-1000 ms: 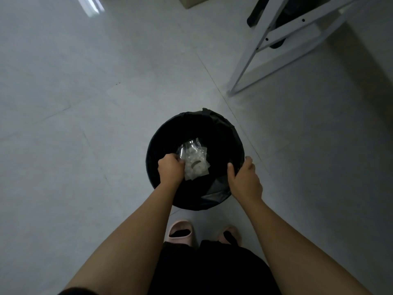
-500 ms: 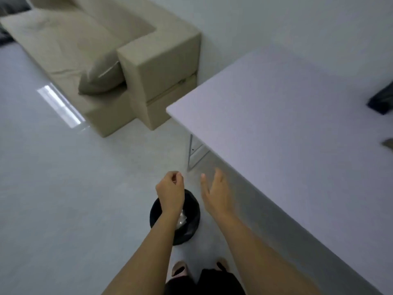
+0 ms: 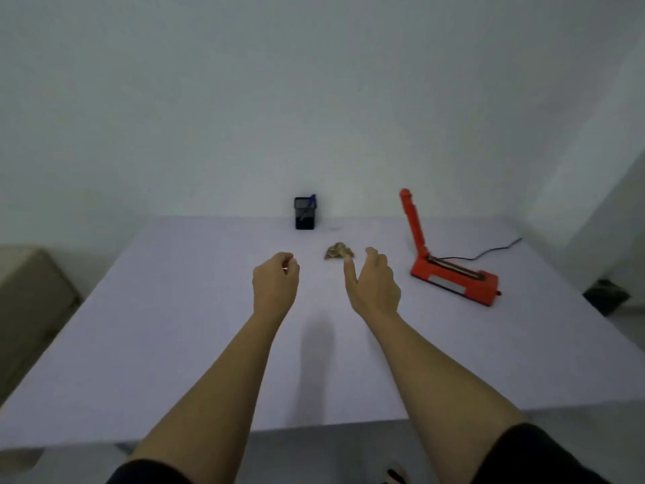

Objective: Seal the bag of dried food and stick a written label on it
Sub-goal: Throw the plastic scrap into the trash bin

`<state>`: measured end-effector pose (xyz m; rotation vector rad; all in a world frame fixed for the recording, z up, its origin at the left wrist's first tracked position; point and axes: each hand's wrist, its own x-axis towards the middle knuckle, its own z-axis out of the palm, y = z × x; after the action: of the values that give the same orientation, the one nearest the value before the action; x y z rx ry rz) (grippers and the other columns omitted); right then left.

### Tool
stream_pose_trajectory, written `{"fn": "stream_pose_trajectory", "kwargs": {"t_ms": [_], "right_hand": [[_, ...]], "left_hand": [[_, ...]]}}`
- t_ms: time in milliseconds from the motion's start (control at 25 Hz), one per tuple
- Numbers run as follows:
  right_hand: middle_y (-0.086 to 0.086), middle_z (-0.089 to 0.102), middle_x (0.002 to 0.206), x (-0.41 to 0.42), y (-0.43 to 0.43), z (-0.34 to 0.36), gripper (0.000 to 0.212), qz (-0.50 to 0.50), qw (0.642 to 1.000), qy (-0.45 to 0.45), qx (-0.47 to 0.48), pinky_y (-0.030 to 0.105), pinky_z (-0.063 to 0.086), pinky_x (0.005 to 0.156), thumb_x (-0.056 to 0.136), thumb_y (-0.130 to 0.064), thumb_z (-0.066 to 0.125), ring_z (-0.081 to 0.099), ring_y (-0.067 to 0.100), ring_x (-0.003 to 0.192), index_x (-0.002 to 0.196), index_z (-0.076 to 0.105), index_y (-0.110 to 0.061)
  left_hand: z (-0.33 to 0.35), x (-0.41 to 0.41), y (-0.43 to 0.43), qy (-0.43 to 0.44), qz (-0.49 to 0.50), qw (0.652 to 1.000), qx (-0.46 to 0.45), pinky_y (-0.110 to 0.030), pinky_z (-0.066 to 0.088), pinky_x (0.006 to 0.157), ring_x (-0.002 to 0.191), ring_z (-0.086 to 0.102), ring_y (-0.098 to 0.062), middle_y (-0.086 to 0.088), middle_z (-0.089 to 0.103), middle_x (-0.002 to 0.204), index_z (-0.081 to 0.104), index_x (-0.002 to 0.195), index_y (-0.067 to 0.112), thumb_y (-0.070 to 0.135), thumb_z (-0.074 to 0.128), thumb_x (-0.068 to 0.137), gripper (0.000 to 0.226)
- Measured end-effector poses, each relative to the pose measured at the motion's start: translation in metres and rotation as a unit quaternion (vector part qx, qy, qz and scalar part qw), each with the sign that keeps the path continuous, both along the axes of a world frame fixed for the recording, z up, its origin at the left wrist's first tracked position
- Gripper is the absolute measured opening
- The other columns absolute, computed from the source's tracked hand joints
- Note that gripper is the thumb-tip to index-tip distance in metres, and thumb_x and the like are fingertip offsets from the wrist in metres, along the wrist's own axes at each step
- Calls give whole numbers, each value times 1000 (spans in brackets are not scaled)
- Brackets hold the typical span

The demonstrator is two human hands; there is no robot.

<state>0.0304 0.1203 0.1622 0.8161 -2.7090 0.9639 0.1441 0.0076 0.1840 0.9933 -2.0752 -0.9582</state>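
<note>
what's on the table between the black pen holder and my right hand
The small brown clump of dried food sits between the pen holder and the right hand, just beyond its thumb, as the head view shows.

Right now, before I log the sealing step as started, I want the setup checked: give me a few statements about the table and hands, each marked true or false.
1. The red sealer has its arm raised. True.
2. A blue pen sticks out of the black pen holder. True.
3. The pen holder stands to the right of the sealer. False: it stands to the sealer's left, near the far edge of the table.
4. The right hand grips the bag of dried food. False: that hand is open and holds nothing, and the bag lies on the table.
</note>
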Motion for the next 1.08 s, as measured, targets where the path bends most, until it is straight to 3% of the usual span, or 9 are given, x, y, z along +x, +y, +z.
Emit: {"fn": "stream_pose_trajectory", "kwargs": {"t_ms": [200, 360, 440, 560, 640, 720, 840, 960, 1080], "right_hand": [[12, 51, 125, -154, 94, -19, 56, -138, 990, 28, 22, 40, 48, 77, 94, -50, 36, 52, 31, 110, 131, 39, -10], [14, 50, 125, -270, 144, -53, 62, -176, 982, -26, 69, 39, 48, 74, 91, -55, 39, 51, 30, 109, 133, 38, -9], [11, 46, 129, -310, 168, -75, 76, -166, 977, -79, 104, 41, 48, 78, 83, -64, 48, 47, 29, 114, 136, 34, -11], [7, 37, 138, -344, 202, -111, 107, -132, 959, -179, 175, 45, 45, 91, 61, -72, 66, 41, 27, 124, 141, 23, -14], [6, 42, 134, -363, 216, -133, 107, -106, 945, -245, 189, 42, 46, 91, 56, -64, 76, 45, 26, 120, 138, 27, -15], [6, 53, 125, -376, 222, -147, 89, -86, 939, -289, 163, 38, 49, 85, 60, -52, 80, 54, 24, 111, 129, 38, -14], [6, 59, 117, -405, 216, -154, 70, -72, 940, -325, 75, 37, 50, 83, 63, -36, 84, 60, 23, 99, 120, 48, -14], [12, 54, 121, -451, 199, -157, 69, -55, 943, -325, 45, 37, 48, 88, 67, -25, 83, 59, 27, 99, 125, 49, -11], [9, 56, 119, -487, 176, -160, 82, -61, 933, -353, -25, 37, 47, 89, 69, -16, 81, 59, 27, 100, 137, 36, -9]], "left_hand": [[-11, -167, 47, -9, -111, 994, -9, -29, 46, 75, 92, 64, -33, -18, 70, 97, 63, 113, -3, 16, 46, 95, 31], [-51, -288, 59, -73, -113, 990, 32, -36, 47, 83, 91, 63, -37, -21, 69, 92, 62, 109, -4, 13, 47, 94, 27], [-74, -332, 59, -116, -100, 986, 69, -35, 42, 84, 94, 59, -35, -16, 64, 86, 60, 104, -1, 10, 46, 92, 22], [-98, -370, 58, -186, -107, 965, 152, -34, 39, 96, 120, 51, -35, -18, 56, 122, 44, 134, -1, 4, 46, 90, 44], [-110, -386, 63, -186, -154, 950, 197, -32, 39, 95, 126, 47, -32, -16, 43, 143, 32, 144, 10, 0, 47, 88, 60], [-117, -392, 71, -151, -197, 945, 211, -30, 39, 94, 127, 46, -30, -9, 41, 146, 29, 145, 17, -7, 46, 84, 67], [-135, -399, 71, -129, -218, 949, 188, -36, 35, 106, 133, 40, -27, -1, 39, 147, 30, 144, 25, -13, 44, 80, 75], [-146, -418, 65, -165, -275, 937, 138, -32, 22, 112, 143, 24, -21, -1, 25, 155, 27, 139, 42, -8, 42, 83, 76], [-147, -451, 64, -180, -264, 939, 130, -26, 25, 108, 140, 29, -25, -6, 15, 158, 33, 135, 44, 6, 39, 96, 55]]}}
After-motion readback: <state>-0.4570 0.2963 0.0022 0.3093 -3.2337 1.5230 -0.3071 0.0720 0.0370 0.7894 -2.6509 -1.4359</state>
